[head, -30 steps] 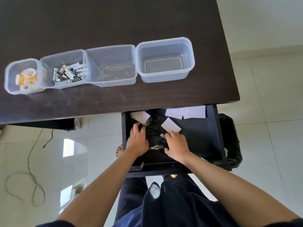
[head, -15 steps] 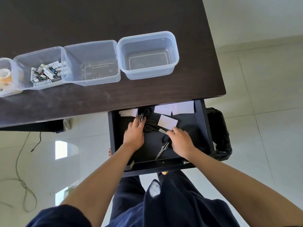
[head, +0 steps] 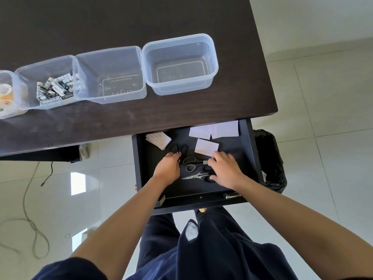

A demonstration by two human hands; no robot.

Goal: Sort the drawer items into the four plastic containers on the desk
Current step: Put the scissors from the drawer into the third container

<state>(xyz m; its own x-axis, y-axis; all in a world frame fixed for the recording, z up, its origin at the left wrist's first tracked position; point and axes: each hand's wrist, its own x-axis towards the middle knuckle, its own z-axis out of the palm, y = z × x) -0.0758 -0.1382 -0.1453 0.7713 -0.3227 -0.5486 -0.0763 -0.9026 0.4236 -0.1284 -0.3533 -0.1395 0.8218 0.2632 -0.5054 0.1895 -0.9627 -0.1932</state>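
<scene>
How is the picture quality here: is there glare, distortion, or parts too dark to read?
Head view: bright window reflections glare on the floor tiles; the wide lens bends the desk edges and stretches the forearms; the black scissors almost merge with the dark drawer; the tape container is cut by the left edge; focus is fairly sharp overall.
</scene>
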